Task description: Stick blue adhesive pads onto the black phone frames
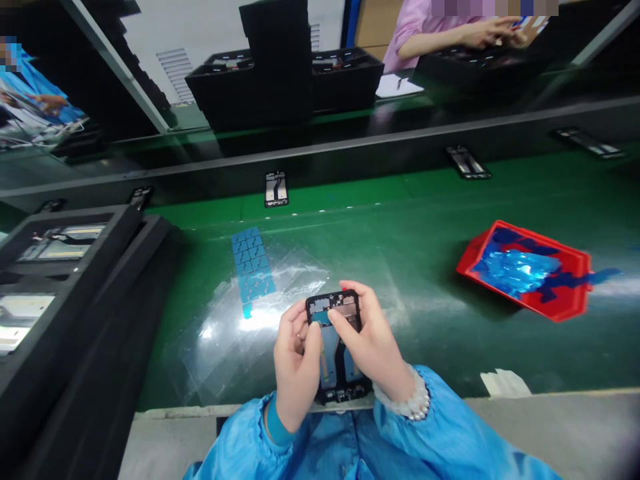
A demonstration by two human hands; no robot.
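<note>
Green bench (425,220) | red bin (574,301): 1 | blue sheet (253,267): 1 | left hand (297,363), right hand (376,340) grip: both holding 1 phone frame (340,360)

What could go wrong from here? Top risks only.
1. The left hand and right hand hold the open phone assembly close to the near bench edge; a slip might send it over.
2. Its black flex cable lies exposed beside the right hand, so a finger could snag it.
3. A blue film strip hangs over the rim of the red bin; a passing sleeve might drag it out.
</note>
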